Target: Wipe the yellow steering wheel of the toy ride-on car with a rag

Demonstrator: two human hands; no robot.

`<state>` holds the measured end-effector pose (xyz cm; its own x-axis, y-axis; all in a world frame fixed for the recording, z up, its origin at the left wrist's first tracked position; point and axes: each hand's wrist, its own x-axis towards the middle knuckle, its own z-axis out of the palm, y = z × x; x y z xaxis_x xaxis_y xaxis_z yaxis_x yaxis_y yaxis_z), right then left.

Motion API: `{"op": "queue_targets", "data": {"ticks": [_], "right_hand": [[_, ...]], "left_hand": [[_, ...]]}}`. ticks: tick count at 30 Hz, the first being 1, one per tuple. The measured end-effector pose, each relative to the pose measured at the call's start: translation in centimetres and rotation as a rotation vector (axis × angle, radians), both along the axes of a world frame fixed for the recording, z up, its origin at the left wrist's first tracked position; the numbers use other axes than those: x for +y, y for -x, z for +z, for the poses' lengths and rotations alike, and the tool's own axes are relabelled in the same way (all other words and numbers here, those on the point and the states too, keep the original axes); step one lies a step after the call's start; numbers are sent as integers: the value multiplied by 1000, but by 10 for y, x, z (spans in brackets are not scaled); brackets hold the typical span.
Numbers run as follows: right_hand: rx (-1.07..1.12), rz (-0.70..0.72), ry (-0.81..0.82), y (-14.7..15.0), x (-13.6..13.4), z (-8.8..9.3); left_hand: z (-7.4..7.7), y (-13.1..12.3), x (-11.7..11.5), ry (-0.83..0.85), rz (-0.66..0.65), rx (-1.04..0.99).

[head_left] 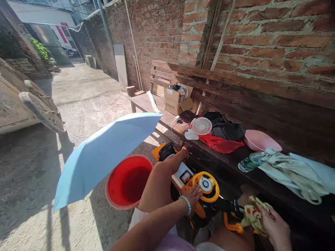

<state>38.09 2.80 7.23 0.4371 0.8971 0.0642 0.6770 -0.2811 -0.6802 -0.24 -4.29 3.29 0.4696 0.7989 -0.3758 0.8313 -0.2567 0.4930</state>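
Note:
A toy ride-on vehicle with a yellow steering wheel [216,190] and a white and orange body [180,174] stands between my legs. My left hand [193,196], with a beaded bracelet at the wrist, lies with spread fingers on the body beside the wheel's left rim. On the right, my right hand [274,223] is closed around a crumpled patterned cloth [255,214], held against a dark part of the toy. Below the cloth, an orange curved part [232,225] sticks out near my thigh.
A red basin [112,184] holding liquid and an open blue umbrella [104,150] are at the left. The wooden bench [146,101] carries a cardboard box [171,103], white fan [201,126], black bag [226,127], pink basin [261,140], bottle [252,161] and pale cloth [295,174].

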Motion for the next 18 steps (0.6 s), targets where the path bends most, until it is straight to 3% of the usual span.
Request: {"op": "queue_targets", "data": {"ticks": [2,4,9,12,18], "right_hand": [[67,-66,-13,25,-6,14],[54,55,-83,51,-11,16],[-207,304,2,95,-28,-7],[-281,305,92,101,-27,-11],[-208,226,260,91,-2,6]], "left_hand": [[6,-1,0,-7,15,54],[11,-1,2,-6,24,86],[19,-2,4,35,2,174],[27,-2,2,1,-12,213],[41,-2,2,-11,-41,270]]}}
